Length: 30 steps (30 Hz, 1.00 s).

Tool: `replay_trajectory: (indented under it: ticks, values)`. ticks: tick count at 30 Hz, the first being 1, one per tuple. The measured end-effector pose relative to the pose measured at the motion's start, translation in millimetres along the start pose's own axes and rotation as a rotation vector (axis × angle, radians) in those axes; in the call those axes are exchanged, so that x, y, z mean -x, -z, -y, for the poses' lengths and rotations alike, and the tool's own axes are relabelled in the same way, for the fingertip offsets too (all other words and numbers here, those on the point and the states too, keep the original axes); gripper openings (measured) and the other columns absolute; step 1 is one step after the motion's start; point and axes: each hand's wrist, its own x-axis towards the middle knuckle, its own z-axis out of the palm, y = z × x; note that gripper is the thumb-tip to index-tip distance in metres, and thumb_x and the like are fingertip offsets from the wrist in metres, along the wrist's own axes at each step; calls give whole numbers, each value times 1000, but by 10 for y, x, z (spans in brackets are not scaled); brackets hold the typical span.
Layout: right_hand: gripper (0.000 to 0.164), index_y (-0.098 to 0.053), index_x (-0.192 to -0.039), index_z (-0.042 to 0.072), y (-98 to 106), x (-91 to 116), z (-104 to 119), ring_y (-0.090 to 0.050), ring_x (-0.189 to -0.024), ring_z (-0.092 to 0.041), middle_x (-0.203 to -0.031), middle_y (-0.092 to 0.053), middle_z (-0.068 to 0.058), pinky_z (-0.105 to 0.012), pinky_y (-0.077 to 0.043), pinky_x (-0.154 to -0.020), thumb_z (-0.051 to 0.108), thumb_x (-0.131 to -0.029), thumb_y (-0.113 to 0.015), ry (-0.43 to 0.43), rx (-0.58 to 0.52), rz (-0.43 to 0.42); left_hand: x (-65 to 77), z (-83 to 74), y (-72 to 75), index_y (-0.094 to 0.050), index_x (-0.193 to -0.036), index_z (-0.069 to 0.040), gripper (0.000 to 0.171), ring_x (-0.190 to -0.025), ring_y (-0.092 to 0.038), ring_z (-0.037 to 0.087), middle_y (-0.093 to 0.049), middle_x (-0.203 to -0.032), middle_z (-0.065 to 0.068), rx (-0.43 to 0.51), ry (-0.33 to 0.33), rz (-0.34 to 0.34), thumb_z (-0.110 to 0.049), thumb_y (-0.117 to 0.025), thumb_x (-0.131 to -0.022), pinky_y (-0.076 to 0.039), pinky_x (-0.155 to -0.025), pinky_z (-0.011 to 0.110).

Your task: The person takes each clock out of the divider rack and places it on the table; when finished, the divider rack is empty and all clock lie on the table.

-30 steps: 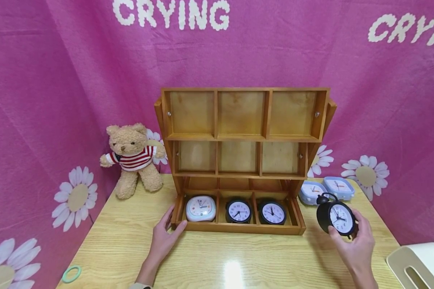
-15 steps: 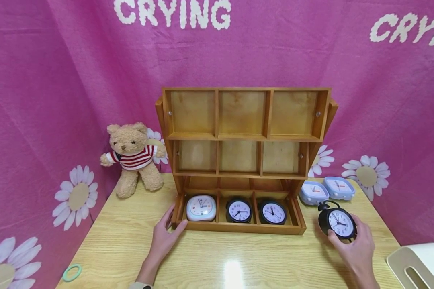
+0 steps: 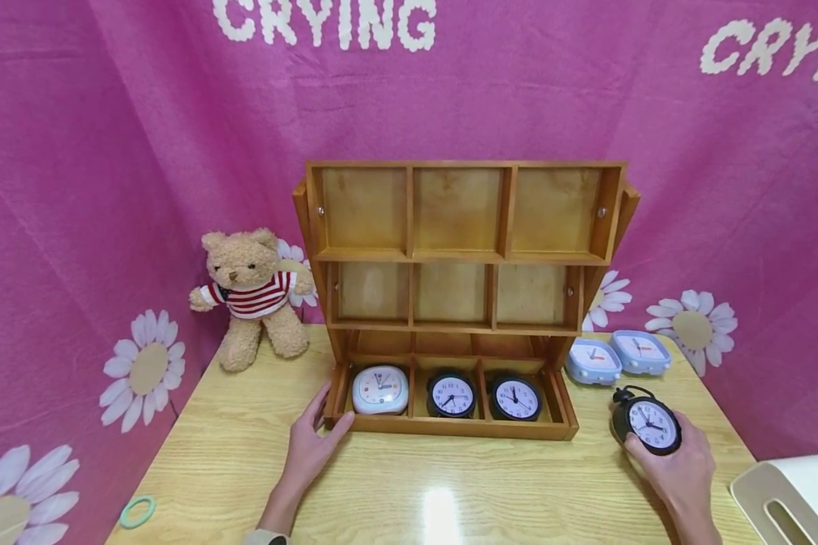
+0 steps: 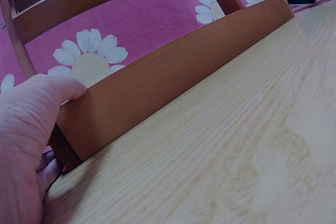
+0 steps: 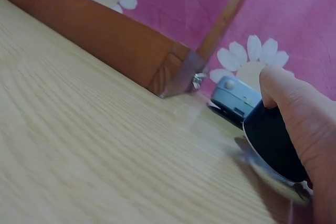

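My right hand (image 3: 682, 462) grips a black round twin-bell alarm clock (image 3: 654, 426) by its lower right side, thumb on the front edge. Its white dial tilts up, low over the table right of the tiered wooden shelf (image 3: 450, 428). In the right wrist view the clock's dark back (image 5: 273, 142) faces the camera. My left hand (image 3: 311, 446) holds the shelf's front left corner, thumb over the front board's top edge and fingers along the outer side. The bottom tier holds a pale blue-and-white clock (image 3: 380, 390) and two black round clocks (image 3: 451, 396), one per compartment.
Two light blue clocks (image 3: 594, 362) lie behind the held clock, beside the shelf's right end. A teddy bear (image 3: 248, 295) sits at back left. A green ring (image 3: 137, 512) lies front left; a cream slotted box (image 3: 791, 492) stands at front right.
My right hand has moved slightly right and down with the black alarm clock, and the clock's face has tipped further upward. My left hand stays at the shelf corner.
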Motion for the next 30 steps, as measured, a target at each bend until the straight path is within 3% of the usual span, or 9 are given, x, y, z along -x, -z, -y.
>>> replay_trajectory:
  ticks: [14,24,27,30]
  values:
    - [78,-52,-137,-13,55,-83,-149,-52,-112,-58,-120,-56,-41,-66,-41,-93,20,-71,-78,-28,59,33,-24,-22,-24,-45,-157,-4,73,-146,-45,37,-47,-158,22,-4,2,12,-22,-79,-95,-40,-117,53]
    - [87,-30,-154,-14,67,-117,-200,-38,-132,-61,-142,-39,-47,-71,-33,-111,17,-83,-69,-130,49,102,-13,-10,-5,-45,-157,-5,74,-145,-46,37,-48,-158,21,5,0,8,-21,-80,-94,-40,-117,52]
    - [87,-27,-154,-15,61,-123,-177,-35,-136,-61,-145,-36,-47,-68,-29,-117,16,-85,-69,-109,46,105,-6,-14,-2,-45,-157,-5,74,-145,-47,37,-48,-157,22,3,6,6,-21,-80,-94,-40,-117,51]
    - [87,-27,-155,-15,60,-112,-133,-33,-140,-59,-149,-35,-45,-61,-23,-124,16,-85,-67,-36,35,76,-5,-14,0,-45,-158,-4,74,-145,-47,37,-48,-157,22,-2,11,6,-21,-80,-94,-40,-117,51]
